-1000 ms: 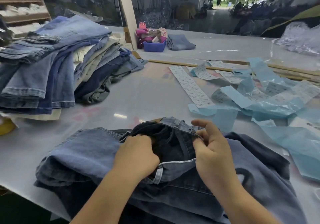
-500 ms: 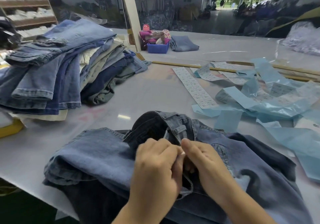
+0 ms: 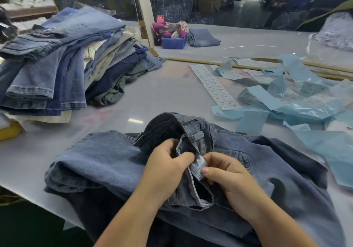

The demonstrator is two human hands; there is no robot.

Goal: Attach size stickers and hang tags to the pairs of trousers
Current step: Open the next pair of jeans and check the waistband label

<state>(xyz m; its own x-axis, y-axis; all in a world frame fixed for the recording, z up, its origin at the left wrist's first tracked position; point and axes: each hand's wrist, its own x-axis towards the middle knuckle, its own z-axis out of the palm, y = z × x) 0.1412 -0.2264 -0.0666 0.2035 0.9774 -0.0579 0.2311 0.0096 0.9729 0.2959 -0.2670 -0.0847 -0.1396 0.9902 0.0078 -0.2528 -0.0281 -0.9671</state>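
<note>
A pair of blue jeans [image 3: 99, 159] lies folded on the table in front of me, its waistband [image 3: 193, 132] turned open and raised. My left hand [image 3: 166, 168] grips the folded-back waistband fabric. My right hand [image 3: 229, 178] pinches a small white sewn-in label [image 3: 198, 167] between thumb and fingers, just inside the waistband. A strip of white size stickers [image 3: 214, 86] lies on the table beyond the jeans. No hang tag shows in either hand.
A tall pile of folded jeans [image 3: 63, 61] fills the left side. Loose blue backing paper [image 3: 305, 109] and sticker sheets litter the right. A blue bin [image 3: 173, 41] and a folded pair [image 3: 203, 37] sit far back by a post. Wooden rulers [image 3: 214, 63] cross the table.
My hands pulled the waistband open and closer to me. The white inner label has come into view, and my right hand now pinches it.
</note>
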